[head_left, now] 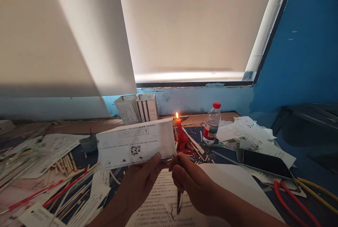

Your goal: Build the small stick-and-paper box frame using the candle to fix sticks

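Looking down at the messy desk [227,116], I held the folded paper [134,144] firm and steady in my left hand [139,184], just beside the lit red candle [179,126], thumb [157,158] pressed on it; my right hand [195,184], fingers [185,165] close together, pinched a thin dark tool [179,202]

The candle [179,127] was red — the folded paper [135,144] white with a black square code — the wall [298,40] blue.
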The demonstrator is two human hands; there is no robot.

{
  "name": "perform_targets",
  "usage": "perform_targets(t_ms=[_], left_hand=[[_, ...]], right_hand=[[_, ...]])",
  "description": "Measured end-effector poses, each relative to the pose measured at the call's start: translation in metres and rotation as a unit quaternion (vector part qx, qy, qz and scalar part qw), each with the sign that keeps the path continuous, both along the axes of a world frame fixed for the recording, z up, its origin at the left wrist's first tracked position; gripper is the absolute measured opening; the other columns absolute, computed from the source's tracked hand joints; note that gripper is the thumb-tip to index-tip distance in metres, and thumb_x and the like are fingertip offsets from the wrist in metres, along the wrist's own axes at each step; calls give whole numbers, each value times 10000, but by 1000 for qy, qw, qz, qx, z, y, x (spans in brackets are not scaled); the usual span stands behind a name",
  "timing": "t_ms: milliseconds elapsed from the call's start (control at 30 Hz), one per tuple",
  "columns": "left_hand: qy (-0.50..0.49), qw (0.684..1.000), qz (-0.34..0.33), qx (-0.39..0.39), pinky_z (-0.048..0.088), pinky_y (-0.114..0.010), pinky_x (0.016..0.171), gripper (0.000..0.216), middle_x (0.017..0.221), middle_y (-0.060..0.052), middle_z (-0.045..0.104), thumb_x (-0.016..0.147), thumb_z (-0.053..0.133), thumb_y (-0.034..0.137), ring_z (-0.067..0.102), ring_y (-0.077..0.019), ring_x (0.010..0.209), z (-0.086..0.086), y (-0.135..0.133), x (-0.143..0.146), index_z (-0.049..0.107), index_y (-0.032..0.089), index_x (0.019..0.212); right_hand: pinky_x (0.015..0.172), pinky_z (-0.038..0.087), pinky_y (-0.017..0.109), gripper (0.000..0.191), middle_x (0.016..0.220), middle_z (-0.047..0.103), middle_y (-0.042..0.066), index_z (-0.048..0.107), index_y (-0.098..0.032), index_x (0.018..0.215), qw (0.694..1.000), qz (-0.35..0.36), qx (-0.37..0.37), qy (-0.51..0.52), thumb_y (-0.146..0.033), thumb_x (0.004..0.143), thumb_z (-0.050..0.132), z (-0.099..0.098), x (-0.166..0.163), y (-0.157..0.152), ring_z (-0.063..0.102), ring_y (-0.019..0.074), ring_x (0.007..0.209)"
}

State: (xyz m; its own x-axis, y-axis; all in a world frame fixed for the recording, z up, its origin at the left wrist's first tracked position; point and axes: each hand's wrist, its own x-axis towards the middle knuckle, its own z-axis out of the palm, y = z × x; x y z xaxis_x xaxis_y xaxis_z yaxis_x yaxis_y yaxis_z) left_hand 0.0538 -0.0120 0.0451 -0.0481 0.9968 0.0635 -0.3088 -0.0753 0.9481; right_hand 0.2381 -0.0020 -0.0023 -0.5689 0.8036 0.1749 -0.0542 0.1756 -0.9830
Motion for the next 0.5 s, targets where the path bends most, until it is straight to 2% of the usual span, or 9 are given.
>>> perform_targets(t_ms=[100, 267, 500], left_hand=[[43, 999, -1, -11, 667, -313, 870, 86, 685, -77, 817, 730, 881, 231, 782, -277, 831, -7, -1, -1, 840, 235, 655], [-59, 998, -24, -27, 673, -284, 789, 129, 688, -68, 802, 603, 950, 231, 736, -235, 704, 1, -3, 8, 828, 214, 639], [-80, 996, -24, -44, 679, -408, 869, 182, 672, -76, 799, 621, 946, 228, 792, -320, 833, 6, -5, 11, 765, 221, 625]], right_hand=[[666, 372, 309, 353, 787, 456, -30, 479, -227, 971, 1000, -7, 5, 15, -556, 1093, 438, 0, 0, 0, 393, 149, 701], [657, 360, 309, 363, 752, 419, -43, 463, -229, 956, 999, 5, -17, 50, -564, 1092, 436, 1, -2, -2, 357, 144, 675], [655, 355, 310, 338, 772, 440, -32, 491, -225, 965, 999, -14, 3, 46, -534, 1097, 451, -1, 0, -2, 369, 146, 684]])
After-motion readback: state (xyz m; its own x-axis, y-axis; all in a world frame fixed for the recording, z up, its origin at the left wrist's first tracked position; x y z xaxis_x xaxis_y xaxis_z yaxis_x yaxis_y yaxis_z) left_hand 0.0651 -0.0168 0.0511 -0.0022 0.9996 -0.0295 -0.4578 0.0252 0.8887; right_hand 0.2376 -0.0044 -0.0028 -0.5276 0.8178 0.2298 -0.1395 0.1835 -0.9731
